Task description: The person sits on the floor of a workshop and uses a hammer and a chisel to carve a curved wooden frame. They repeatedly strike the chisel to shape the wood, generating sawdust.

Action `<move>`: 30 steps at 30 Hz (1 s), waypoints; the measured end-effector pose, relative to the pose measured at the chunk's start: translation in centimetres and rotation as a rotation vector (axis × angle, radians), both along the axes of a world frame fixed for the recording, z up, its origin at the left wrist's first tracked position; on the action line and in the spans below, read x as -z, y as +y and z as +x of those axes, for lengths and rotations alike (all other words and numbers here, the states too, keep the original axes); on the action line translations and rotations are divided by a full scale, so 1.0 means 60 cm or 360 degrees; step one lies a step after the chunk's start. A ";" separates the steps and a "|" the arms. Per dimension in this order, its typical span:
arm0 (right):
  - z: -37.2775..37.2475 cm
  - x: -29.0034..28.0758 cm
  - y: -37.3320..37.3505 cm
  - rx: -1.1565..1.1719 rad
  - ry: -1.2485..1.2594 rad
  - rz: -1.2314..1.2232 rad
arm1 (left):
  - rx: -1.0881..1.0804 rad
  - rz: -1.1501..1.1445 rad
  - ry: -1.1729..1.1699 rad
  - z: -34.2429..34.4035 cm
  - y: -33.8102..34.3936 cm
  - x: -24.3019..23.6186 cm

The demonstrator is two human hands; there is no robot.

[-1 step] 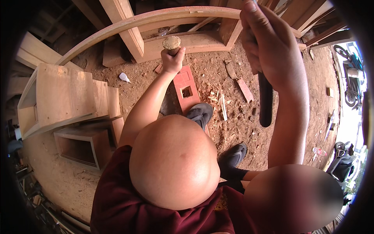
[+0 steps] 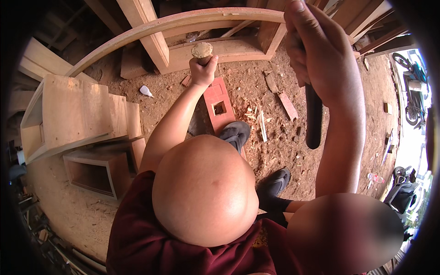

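**A:** What did the head view show of the left hand?

**B:** The left hand (image 2: 202,72) was stretched out ahead, clenched around a chisel handle (image 2: 202,50) with a round wooden butt end, held upright. It stood just above a red block (image 2: 219,108) with a square hole, which lay on the sawdust-strewn dirt floor (image 2: 256,87).

**A:** And the right hand?

**B:** The right hand (image 2: 321,55) was raised close to the camera, near the upper right, fingers wrapped tight around a dark handle (image 2: 314,119) that hung down below the fist. What sat at the top of that handle was hidden by the hand, so I could not tell the tool's head.

**A:** How far apart were the two?

**B:** Well apart; the right fist was high and to the right of the chisel.

**A:** What lay around them?

**B:** A curved wooden arch (image 2: 183,23) ran across the top, just behind the chisel. Wooden frames (image 2: 73,114) sat stacked at the left. Offcuts (image 2: 288,106) and splinters lay to the right of the red block. Two dark shoes (image 2: 236,133) stood below the block, the nearer one touching its lower edge. A parked motorbike (image 2: 412,87) showed at the far right.
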State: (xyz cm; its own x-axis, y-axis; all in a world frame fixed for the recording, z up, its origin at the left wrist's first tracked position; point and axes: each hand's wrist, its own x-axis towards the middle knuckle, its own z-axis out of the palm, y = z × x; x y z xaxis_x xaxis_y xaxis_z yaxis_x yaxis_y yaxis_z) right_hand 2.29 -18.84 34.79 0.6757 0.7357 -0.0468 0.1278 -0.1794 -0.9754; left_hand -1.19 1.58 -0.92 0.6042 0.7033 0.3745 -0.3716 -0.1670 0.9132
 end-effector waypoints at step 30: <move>0.020 0.264 -0.042 -0.0196 -0.0339 -0.0825 | 0.0084 -0.0257 -0.0102 -0.011 -0.008 -0.017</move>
State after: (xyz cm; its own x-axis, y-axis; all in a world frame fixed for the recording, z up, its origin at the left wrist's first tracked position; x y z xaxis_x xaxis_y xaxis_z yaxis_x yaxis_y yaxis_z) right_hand 3.48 -21.39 18.94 0.6206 0.7267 -0.2946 0.3619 -0.5987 -0.7145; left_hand -1.87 1.11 0.12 0.6203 0.7255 0.2980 -0.4342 0.0012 0.9008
